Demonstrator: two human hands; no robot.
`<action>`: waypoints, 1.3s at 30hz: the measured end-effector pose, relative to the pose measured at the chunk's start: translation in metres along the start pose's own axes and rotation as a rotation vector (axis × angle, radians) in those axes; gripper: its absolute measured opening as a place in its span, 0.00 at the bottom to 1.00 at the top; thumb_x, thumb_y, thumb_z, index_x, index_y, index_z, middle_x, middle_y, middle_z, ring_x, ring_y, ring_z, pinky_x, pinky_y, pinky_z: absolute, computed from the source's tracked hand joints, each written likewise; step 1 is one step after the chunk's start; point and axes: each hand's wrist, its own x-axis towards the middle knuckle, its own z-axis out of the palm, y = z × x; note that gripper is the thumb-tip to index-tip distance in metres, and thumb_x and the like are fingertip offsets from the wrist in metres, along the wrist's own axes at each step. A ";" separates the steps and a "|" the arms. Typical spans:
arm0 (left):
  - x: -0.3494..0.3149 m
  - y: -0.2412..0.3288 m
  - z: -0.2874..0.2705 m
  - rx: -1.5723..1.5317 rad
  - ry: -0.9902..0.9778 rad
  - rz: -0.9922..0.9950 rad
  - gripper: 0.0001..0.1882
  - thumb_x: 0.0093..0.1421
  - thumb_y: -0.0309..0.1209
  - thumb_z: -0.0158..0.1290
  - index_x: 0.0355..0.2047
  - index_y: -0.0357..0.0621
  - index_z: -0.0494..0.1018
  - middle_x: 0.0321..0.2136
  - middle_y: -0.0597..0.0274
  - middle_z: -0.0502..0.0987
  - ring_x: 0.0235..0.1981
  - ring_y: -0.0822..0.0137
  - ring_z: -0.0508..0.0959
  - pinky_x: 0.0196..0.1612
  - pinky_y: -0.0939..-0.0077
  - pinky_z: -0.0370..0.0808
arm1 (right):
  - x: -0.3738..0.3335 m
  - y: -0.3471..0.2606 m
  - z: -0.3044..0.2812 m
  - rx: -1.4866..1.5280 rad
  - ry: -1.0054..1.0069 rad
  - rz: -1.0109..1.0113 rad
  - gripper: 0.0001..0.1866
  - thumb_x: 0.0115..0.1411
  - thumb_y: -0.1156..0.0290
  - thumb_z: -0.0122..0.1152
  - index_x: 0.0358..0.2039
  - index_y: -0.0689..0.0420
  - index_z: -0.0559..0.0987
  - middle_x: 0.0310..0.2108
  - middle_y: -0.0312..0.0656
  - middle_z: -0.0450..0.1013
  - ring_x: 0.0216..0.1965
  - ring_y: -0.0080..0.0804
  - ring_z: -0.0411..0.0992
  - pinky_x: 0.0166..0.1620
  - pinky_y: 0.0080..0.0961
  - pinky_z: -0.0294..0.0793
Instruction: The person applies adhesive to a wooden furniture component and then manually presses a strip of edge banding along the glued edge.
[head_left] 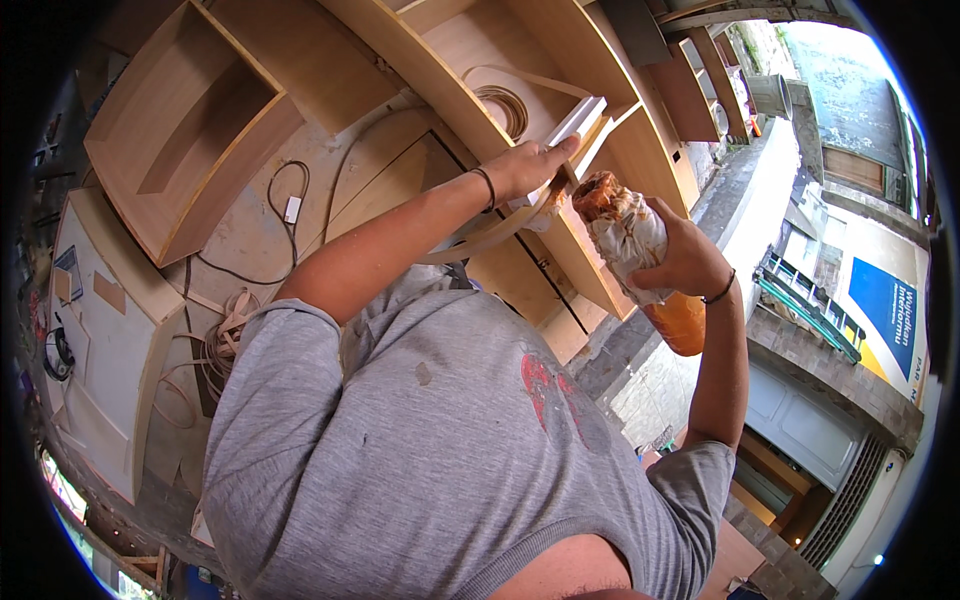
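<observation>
My left hand (525, 172) is closed around a narrow wooden piece with white faces (578, 122), its thumb lying along the top. Below that hand, a pale flexible strip (495, 236) curves away to the left. In my right hand (688, 255) is a plastic bottle (672, 322) with amber-orange contents, its upper part wrapped in a whitish, crumpled covering. The bottle's brown-smeared end tilts toward the wooden piece and appears close to it. Whether they touch I cannot tell.
Beyond my hands lies a large wooden cabinet frame (465, 105), with a coil of pale strip (503, 108) inside. At left are an open wooden box unit (185, 130), a white-topped table (100, 340), a dark cable (290, 235) and tangled strips (228, 335). A ladder (810, 305) is at right.
</observation>
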 end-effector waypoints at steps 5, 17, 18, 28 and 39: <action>0.005 -0.005 0.001 0.000 -0.011 -0.002 0.51 0.53 0.72 0.34 0.39 0.26 0.73 0.31 0.49 0.75 0.35 0.65 0.73 0.39 0.71 0.71 | -0.001 0.001 0.002 0.034 0.017 -0.020 0.48 0.31 0.61 0.74 0.56 0.57 0.63 0.33 0.52 0.75 0.37 0.46 0.76 0.43 0.35 0.74; 0.005 -0.005 0.005 -0.042 -0.027 0.000 0.48 0.54 0.70 0.36 0.36 0.26 0.73 0.28 0.53 0.74 0.32 0.69 0.72 0.37 0.74 0.71 | -0.005 0.003 0.005 0.035 0.030 -0.022 0.48 0.32 0.61 0.74 0.55 0.57 0.63 0.34 0.52 0.75 0.37 0.46 0.76 0.44 0.34 0.73; 0.004 -0.003 0.005 -0.038 -0.028 0.016 0.48 0.54 0.70 0.36 0.36 0.26 0.73 0.28 0.53 0.74 0.32 0.69 0.72 0.37 0.74 0.71 | -0.006 0.004 0.005 0.033 0.035 -0.021 0.48 0.32 0.61 0.74 0.55 0.57 0.63 0.34 0.52 0.75 0.37 0.46 0.76 0.44 0.34 0.73; 0.008 -0.007 0.008 -0.038 -0.058 0.000 0.49 0.54 0.71 0.34 0.46 0.29 0.70 0.35 0.52 0.73 0.37 0.66 0.70 0.43 0.73 0.68 | -0.011 0.000 0.006 0.043 0.071 -0.025 0.47 0.32 0.62 0.73 0.55 0.57 0.63 0.34 0.52 0.75 0.37 0.46 0.76 0.44 0.33 0.74; -0.002 0.005 0.008 -0.067 -0.097 -0.045 0.50 0.54 0.71 0.32 0.56 0.33 0.62 0.52 0.46 0.66 0.53 0.60 0.65 0.56 0.68 0.61 | -0.015 0.001 0.016 0.101 0.148 -0.053 0.45 0.32 0.63 0.72 0.54 0.57 0.64 0.33 0.51 0.76 0.37 0.45 0.76 0.43 0.33 0.74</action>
